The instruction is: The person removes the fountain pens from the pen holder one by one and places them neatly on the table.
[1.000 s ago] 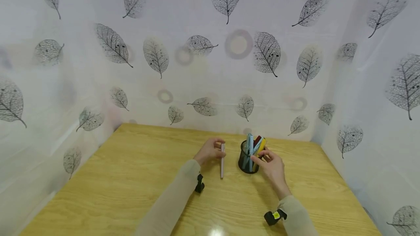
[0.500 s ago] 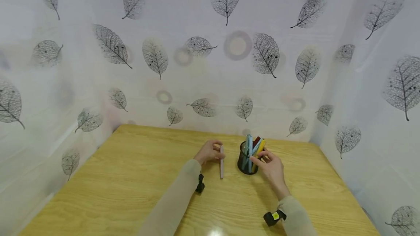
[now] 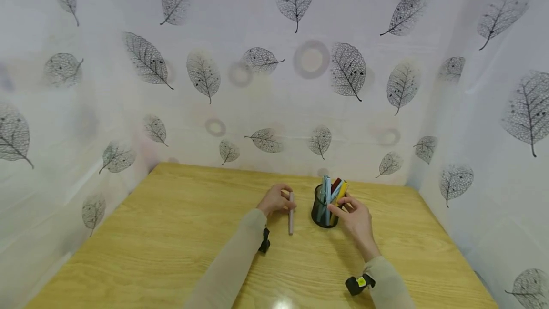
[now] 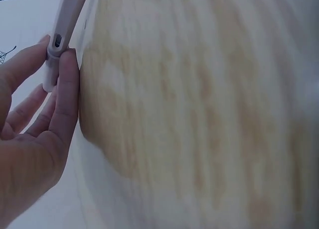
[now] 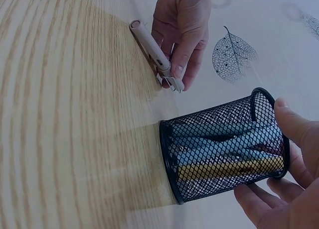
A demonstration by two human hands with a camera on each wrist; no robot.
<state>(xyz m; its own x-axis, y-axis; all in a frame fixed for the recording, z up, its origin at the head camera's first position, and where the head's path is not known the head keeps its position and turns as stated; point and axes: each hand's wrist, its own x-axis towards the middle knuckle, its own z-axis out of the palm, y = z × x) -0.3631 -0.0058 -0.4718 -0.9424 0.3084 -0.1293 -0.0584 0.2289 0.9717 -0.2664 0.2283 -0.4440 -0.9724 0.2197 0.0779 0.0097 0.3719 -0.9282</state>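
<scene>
My left hand (image 3: 276, 199) pinches a pale pink pen (image 3: 291, 223) near its upper end, between thumb and fingers. In the left wrist view the pen (image 4: 71, 15) shows a small slot in its barrel. A clip is visible on it in the right wrist view. Whether its lower end touches the table cannot be told. To the right, a black mesh pen holder (image 3: 318, 212) stands upright on the table. It holds several pens, among them a yellow pen (image 3: 342, 190), a dark red pen (image 3: 336, 184) and light blue ones. My right hand (image 3: 358, 217) grips the holder near its rim.
The wooden table (image 3: 184, 232) ends at a pale curtain (image 3: 274, 104) with a leaf print, which encloses the back and both sides. Each wrist wears a black strap with a small device, such as the right wrist's device (image 3: 357, 285).
The left hand has shifted very slightly to the right with the pink pen. The right hand and the pen holder stay where they were.
</scene>
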